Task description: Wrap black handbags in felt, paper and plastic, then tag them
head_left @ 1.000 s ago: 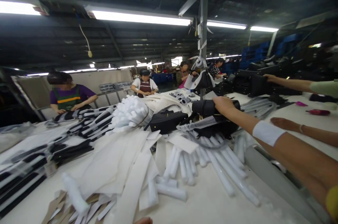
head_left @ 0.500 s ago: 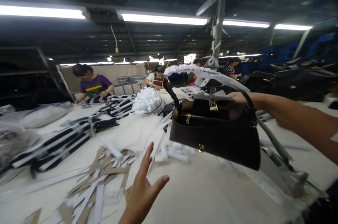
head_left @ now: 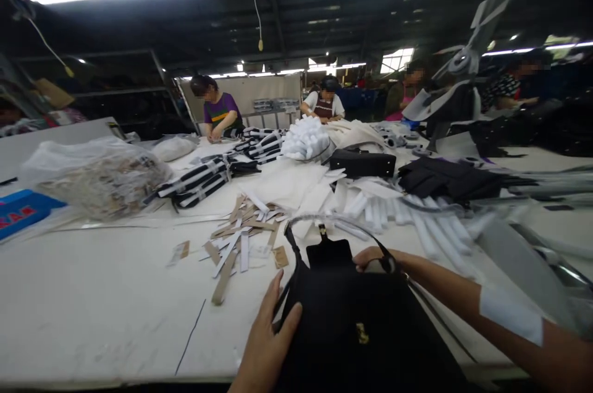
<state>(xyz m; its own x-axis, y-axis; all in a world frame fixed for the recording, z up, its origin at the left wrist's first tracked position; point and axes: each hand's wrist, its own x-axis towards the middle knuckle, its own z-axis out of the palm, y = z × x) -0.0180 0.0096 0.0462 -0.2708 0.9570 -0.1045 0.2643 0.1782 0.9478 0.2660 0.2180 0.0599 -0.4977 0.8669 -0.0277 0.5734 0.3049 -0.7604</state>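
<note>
A black handbag [head_left: 352, 325] with gold-coloured hardware is tilted close in front of me, its lower part cut off by the picture's bottom edge. Its flap [head_left: 330, 255] stands raised, with a gold clasp piece at the tip. My right hand [head_left: 369, 258] grips the bag's upper edge beside the flap; some fingers are hidden. My left hand [head_left: 269, 332] is open at the bag's left side, thumb and fingers apart, the thumb against the bag. The strap [head_left: 333, 219], wrapped in clear plastic, arches over the flap.
Brown and white strips [head_left: 245, 229] lie scattered ahead on the white table [head_left: 115, 306]. White rolls [head_left: 306, 138], another black bag [head_left: 362, 164] and black pieces [head_left: 449, 180] sit farther back. A plastic sack [head_left: 106, 177] lies left. Several people work beyond.
The handbag has come down and toward me from the raised spot on the right. My left hand now meets its side. The view has turned right and downward.
</note>
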